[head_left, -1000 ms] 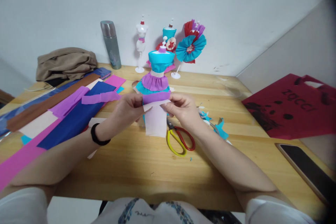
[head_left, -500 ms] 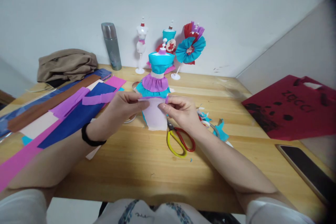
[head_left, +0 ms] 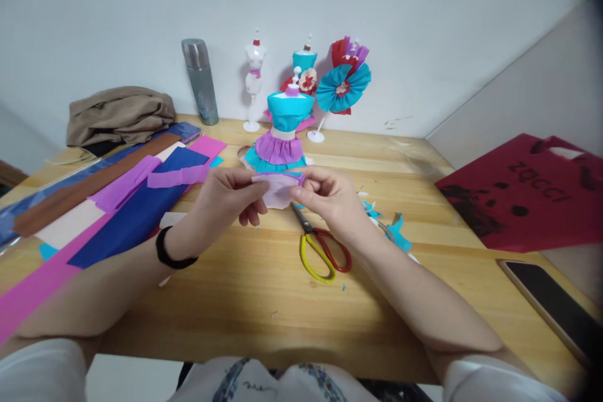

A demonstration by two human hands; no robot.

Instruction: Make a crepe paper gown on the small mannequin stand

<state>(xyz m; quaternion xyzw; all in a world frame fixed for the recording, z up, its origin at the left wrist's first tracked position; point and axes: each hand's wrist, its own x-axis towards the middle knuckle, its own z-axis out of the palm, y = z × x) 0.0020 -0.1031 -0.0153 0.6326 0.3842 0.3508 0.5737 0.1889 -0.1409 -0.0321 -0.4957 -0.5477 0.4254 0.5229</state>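
Between my two hands is a pale pink piece of crepe paper [head_left: 277, 196] with a purple strip along its top edge. My left hand [head_left: 235, 191] pinches its left end, thumb on the near side. At the right end, my right hand [head_left: 325, 191] pinches it the same way. Just behind stands a small mannequin [head_left: 285, 116] dressed in a teal top and a layered purple and teal paper skirt; its lower part is hidden by my hands. Scissors [head_left: 320, 251] with one yellow and one red handle lie on the table below my right hand.
Coloured paper sheets [head_left: 141, 207] lie at left, near a brown cloth [head_left: 120, 116] and a bottle [head_left: 201, 81]. More mannequins, one bare [head_left: 254, 78] and one with a teal paper flower [head_left: 343, 88], stand behind. Teal scraps [head_left: 399, 232], a red bag [head_left: 527, 195] and a phone [head_left: 546, 308] are at right.
The pink paper's lower part, which hung down flat, now shows shorter between my hands. My left hand's lower fingers have come down beneath it, and the scissor blades are more visible.
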